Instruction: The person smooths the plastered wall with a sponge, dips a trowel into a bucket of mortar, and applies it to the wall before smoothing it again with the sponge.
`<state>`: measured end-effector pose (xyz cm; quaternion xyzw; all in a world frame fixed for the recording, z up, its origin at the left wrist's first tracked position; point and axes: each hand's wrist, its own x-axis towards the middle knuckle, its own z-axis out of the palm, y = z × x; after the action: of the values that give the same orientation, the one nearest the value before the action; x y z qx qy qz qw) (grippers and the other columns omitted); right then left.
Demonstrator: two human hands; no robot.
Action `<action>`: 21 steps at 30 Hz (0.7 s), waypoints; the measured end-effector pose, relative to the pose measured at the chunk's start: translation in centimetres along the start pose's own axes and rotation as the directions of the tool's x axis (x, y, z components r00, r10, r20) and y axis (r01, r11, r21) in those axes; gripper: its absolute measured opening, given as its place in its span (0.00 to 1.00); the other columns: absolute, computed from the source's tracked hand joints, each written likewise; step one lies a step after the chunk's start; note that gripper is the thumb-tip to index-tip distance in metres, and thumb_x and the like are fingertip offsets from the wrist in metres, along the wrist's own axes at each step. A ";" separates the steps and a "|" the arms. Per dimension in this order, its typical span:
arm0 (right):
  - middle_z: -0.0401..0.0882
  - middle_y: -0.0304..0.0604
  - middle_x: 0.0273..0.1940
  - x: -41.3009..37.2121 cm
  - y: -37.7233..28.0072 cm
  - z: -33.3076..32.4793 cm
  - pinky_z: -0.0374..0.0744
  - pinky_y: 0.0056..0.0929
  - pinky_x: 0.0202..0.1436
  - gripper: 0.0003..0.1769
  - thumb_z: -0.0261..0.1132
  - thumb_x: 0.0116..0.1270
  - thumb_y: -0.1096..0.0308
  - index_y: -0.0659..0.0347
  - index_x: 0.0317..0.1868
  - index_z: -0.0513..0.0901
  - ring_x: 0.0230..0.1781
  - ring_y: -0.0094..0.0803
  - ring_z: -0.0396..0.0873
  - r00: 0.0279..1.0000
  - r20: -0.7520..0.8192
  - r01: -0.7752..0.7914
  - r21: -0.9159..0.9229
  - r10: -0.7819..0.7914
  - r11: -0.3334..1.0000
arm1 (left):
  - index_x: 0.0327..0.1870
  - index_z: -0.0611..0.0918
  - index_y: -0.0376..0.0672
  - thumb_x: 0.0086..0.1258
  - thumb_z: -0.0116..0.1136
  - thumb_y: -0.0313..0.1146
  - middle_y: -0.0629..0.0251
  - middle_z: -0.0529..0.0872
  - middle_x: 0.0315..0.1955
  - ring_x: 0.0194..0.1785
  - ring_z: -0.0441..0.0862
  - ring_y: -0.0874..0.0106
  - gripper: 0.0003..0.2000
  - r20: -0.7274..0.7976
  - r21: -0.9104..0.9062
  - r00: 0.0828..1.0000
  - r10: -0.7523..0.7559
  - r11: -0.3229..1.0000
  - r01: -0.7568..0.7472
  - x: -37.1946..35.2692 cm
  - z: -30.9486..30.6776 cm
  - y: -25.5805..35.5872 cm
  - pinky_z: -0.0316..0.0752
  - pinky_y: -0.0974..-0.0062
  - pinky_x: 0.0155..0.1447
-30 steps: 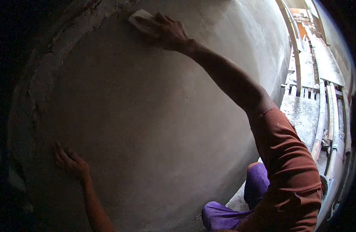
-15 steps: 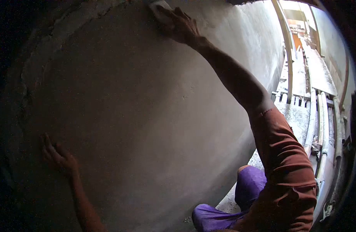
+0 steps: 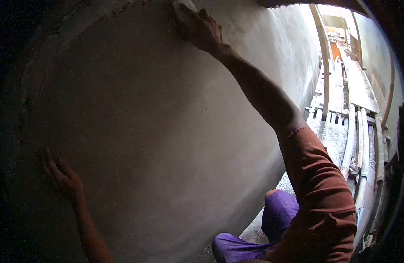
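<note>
A broad grey plastered wall [image 3: 167, 140] fills the left and middle of the view, darker toward the left. High on it, my right hand [image 3: 203, 30] is wrapped round a pale flat tool [image 3: 184, 6] that lies against the surface; the tool is partly hidden by the fingers and cut by the top edge. Lower down at the left, my left hand [image 3: 63, 175] rests on the wall in shadow, fingers apart and holding nothing.
Long pipes or bamboo poles [image 3: 362, 149] and planks [image 3: 362, 85] run along the right. An upright wooden post [image 3: 324, 57] stands between the two walls. My bent knees in purple cloth [image 3: 278, 212] are at the bottom, near the wall's foot.
The view has shifted slightly. My left hand appears a little further left in the frame; my right hand remains high on the wall with the tool.
</note>
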<state>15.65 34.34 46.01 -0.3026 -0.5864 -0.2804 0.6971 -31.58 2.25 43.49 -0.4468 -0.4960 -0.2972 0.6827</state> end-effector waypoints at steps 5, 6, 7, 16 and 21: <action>0.77 0.49 0.62 -4.8 3.2 -1.9 0.83 0.53 0.56 0.36 0.65 0.72 0.56 0.29 0.79 0.64 0.60 0.51 0.76 0.991 0.130 -0.026 0.016 0.024 1.000 | 0.79 0.67 0.48 0.88 0.34 0.45 0.56 0.68 0.77 0.79 0.66 0.57 0.25 -0.008 0.070 1.000 0.010 0.997 -0.009 0.5 -0.7 0.7 0.58 0.48 0.79; 0.77 0.49 0.63 -4.6 3.4 -2.5 0.83 0.54 0.57 0.37 0.66 0.72 0.55 0.28 0.79 0.64 0.61 0.52 0.76 0.982 0.186 -0.032 0.012 0.029 0.999 | 0.79 0.67 0.48 0.88 0.34 0.45 0.56 0.68 0.77 0.79 0.66 0.57 0.25 -0.012 0.078 1.000 0.003 0.997 -0.002 0.5 -0.6 0.8 0.58 0.48 0.79; 0.76 0.49 0.63 -4.4 3.6 -2.9 0.82 0.54 0.57 0.37 0.66 0.72 0.54 0.28 0.79 0.64 0.62 0.52 0.75 0.969 0.243 -0.041 0.006 0.038 0.999 | 0.79 0.67 0.48 0.88 0.34 0.46 0.56 0.68 0.77 0.79 0.66 0.58 0.25 -0.014 0.084 1.000 0.000 0.996 0.002 0.5 -0.5 0.9 0.57 0.48 0.79; 0.77 0.51 0.59 -0.6 1.4 -0.8 0.82 0.51 0.52 0.40 0.69 0.69 0.52 0.26 0.79 0.63 0.57 0.52 0.77 0.998 0.050 0.049 -0.086 -0.045 0.995 | 0.79 0.68 0.50 0.87 0.33 0.47 0.56 0.68 0.77 0.78 0.67 0.56 0.25 0.006 0.052 1.000 0.004 0.999 -0.005 -0.2 0.2 -0.4 0.62 0.50 0.77; 0.73 0.55 0.64 -4.7 3.6 -2.5 0.81 0.53 0.54 0.39 0.67 0.71 0.51 0.26 0.79 0.62 0.59 0.54 0.77 0.950 0.276 -0.156 0.015 0.145 0.988 | 0.78 0.68 0.48 0.87 0.34 0.45 0.55 0.69 0.76 0.77 0.67 0.55 0.24 -0.041 0.092 0.999 0.007 0.996 -0.003 0.3 -0.3 0.5 0.62 0.51 0.78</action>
<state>19.23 35.03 40.75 -0.3695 -0.6575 -0.1710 0.6340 -30.93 2.25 43.57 -0.4099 -0.4940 -0.2814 0.7133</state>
